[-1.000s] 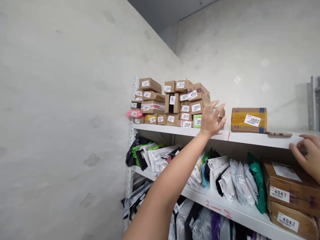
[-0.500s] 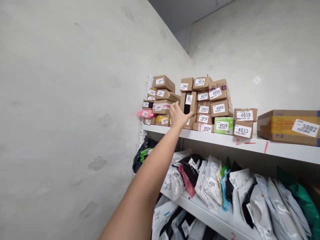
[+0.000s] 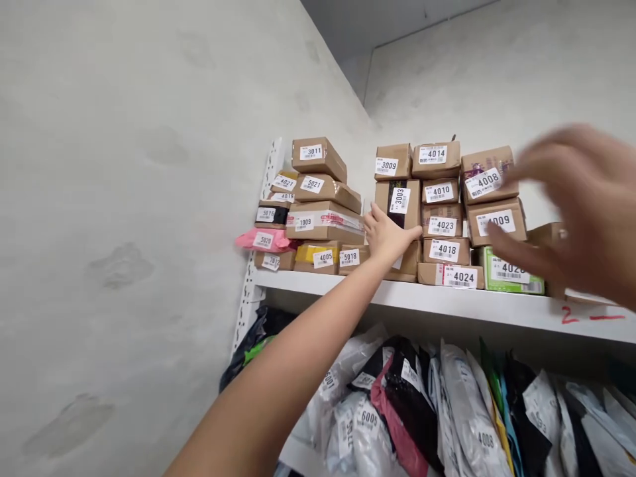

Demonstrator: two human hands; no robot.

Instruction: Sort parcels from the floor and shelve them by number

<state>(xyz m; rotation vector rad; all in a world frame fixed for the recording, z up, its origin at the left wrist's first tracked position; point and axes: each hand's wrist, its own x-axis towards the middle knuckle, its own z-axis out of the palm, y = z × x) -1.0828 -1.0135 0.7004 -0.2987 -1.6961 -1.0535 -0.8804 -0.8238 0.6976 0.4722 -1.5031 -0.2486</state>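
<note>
On the white shelf (image 3: pixel 447 303), flat-sided cardboard boxes (image 3: pixel 437 161) stand stacked beside a crinkled pink pouch (image 3: pixel 263 240). Box 3003 (image 3: pixel 397 205), banded with black tape, stands between your left hand's (image 3: pixel 389 240) spread thumb and fingers, its lower part covered; whether they grip it, you cannot tell. Your right hand (image 3: pixel 591 205), thumb and fingers parted, is blurred, cut off at the picture's edge, and partly hides the green box (image 3: pixel 511 271).

The light was soft and even. The right fingers (image 3: pixel 561 151) were a blurry smear, but the box labels (image 3: pixel 399 200) looked clear. It was darker under the top shelf (image 3: pixel 447 303), and plastic bags (image 3: pixel 462 377) shone a little.
</note>
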